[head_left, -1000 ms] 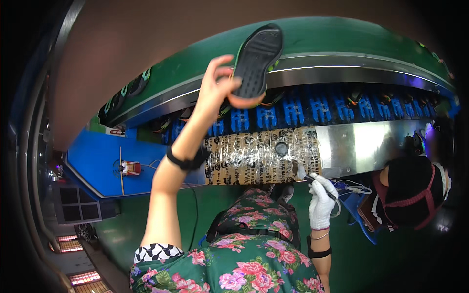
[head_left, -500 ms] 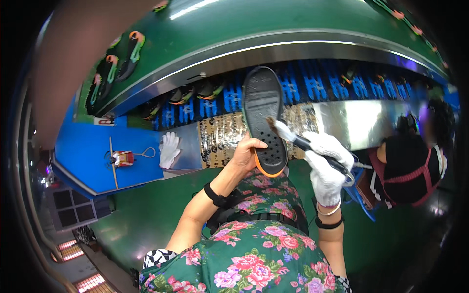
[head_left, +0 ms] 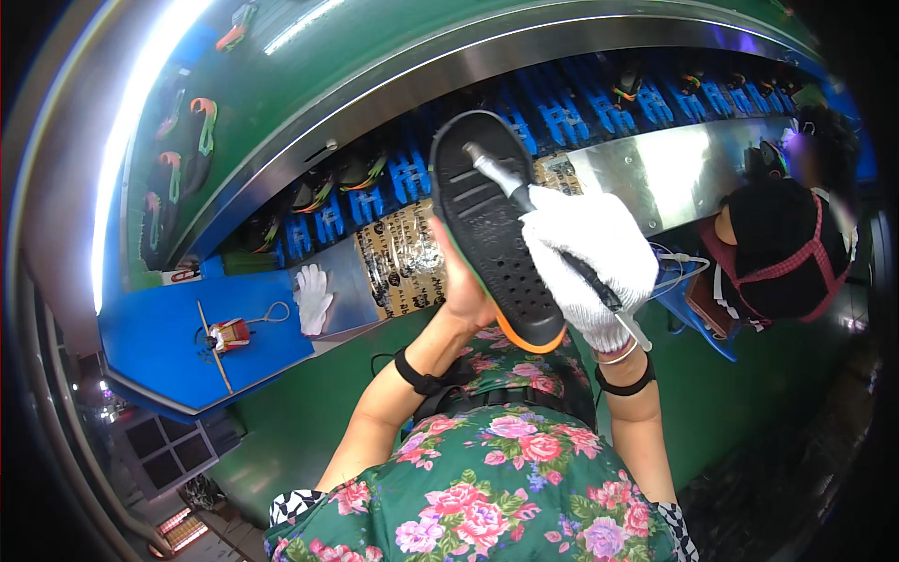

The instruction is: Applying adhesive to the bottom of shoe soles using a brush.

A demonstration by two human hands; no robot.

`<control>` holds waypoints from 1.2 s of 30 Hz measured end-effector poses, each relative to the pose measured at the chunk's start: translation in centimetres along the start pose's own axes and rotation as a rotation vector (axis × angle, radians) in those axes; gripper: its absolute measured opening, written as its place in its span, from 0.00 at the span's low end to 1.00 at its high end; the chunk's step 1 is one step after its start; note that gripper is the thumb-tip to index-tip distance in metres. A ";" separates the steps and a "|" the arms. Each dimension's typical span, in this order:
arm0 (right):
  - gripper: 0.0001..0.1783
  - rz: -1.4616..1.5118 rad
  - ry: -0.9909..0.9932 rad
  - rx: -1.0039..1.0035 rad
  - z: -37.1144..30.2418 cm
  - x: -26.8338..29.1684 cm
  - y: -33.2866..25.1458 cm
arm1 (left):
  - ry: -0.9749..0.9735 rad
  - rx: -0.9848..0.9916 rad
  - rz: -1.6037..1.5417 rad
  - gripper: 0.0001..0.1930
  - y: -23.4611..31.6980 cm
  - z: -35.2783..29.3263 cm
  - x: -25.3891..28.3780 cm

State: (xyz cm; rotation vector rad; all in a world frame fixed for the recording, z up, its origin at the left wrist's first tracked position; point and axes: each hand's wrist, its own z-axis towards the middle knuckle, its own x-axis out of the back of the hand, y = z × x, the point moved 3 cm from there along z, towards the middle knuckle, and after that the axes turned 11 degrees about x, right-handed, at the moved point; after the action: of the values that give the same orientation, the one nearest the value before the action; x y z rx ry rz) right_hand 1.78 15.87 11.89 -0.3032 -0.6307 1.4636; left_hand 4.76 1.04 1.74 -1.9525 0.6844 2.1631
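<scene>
A black shoe sole [head_left: 482, 229] with small holes near its orange-edged heel stands tilted before me, heel toward my body. My bare left hand [head_left: 459, 290] grips it by the left edge, with part of the fingers hidden behind it. In a white knitted glove, my right hand [head_left: 599, 253] is closed round a dark-handled brush [head_left: 496, 170] with a pale ferrule. A thin tube runs from the handle's lower end past my wrist. The brush tip lies at the inner face's toe end; I cannot tell whether it touches.
A loose white glove [head_left: 313, 298] lies left, beside a blue tabletop [head_left: 267, 370] bearing a small red-and-yellow object [head_left: 229, 334]. Ahead, a shelf with blue supports [head_left: 567, 124] runs beneath a green belt [head_left: 393, 51] carrying shoe parts [head_left: 201, 131]. A co-worker [head_left: 787, 244] sits at right.
The brush has moved from the sole's holed heel area up to its toe end. My left hand has shifted lower and round the sole's side; the thumb no longer lies on its inner face.
</scene>
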 end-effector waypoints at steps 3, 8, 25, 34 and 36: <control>0.12 -0.131 -0.036 0.031 0.3 -0.1 -0.5 | 0.440 0.088 0.334 0.52 -1.5 0.0 0.0; 0.12 -0.245 -0.171 0.092 0.6 -1.3 -1.6 | 0.472 0.234 0.395 0.56 -1.4 0.2 -0.1; 0.14 -0.039 -0.172 0.021 -0.4 0.9 0.0 | 0.391 -0.007 0.305 0.54 -0.2 0.9 2.3; 0.15 0.092 -0.043 -0.158 -1.9 1.4 0.2 | 0.388 0.104 0.247 0.58 -0.3 0.2 5.2; 0.17 -0.047 -0.197 0.012 -2.1 1.1 -0.8 | 0.044 0.169 -0.023 0.59 -0.7 0.9 4.0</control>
State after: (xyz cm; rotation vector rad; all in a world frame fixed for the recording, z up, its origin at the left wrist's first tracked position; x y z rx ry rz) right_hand 3.58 17.22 10.88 -0.1348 -0.7823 1.4623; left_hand 3.62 1.31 -2.27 -1.9163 0.8193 1.9837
